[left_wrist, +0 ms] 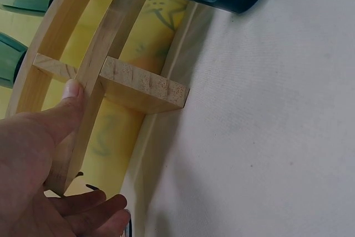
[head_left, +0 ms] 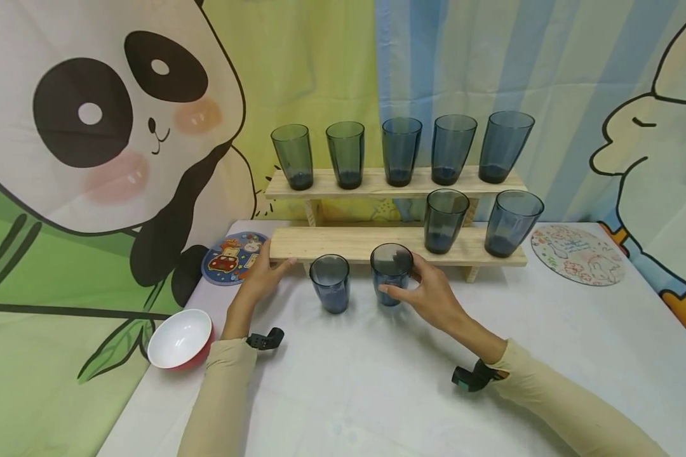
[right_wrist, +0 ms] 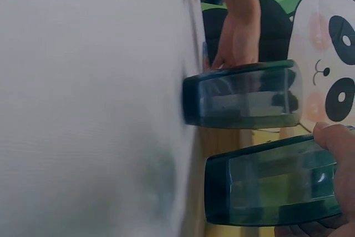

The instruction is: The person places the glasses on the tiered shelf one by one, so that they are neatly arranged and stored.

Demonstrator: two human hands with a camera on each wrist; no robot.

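Observation:
My right hand [head_left: 434, 293] grips a blue-grey glass tumbler [head_left: 390, 270] in front of the lower shelf board. In the right wrist view this tumbler [right_wrist: 272, 184] is upright, its base seemingly just off the table. Beside it, to the left, a second tumbler [head_left: 330, 285] stands on the table. My left hand [head_left: 261, 274] holds the left end of the two-tier wooden shelf [head_left: 343, 241]. In the left wrist view, the thumb presses the shelf board [left_wrist: 91, 76] and the other fingers lie around its end.
Several tumblers [head_left: 400, 152] line the upper tier. Two more, a grey tumbler [head_left: 444, 222] and a blue tumbler [head_left: 511, 225], stand at the lower tier's right. Round mats [head_left: 577, 254] flank the shelf, and a white-and-red bowl [head_left: 180, 339] sits at the left.

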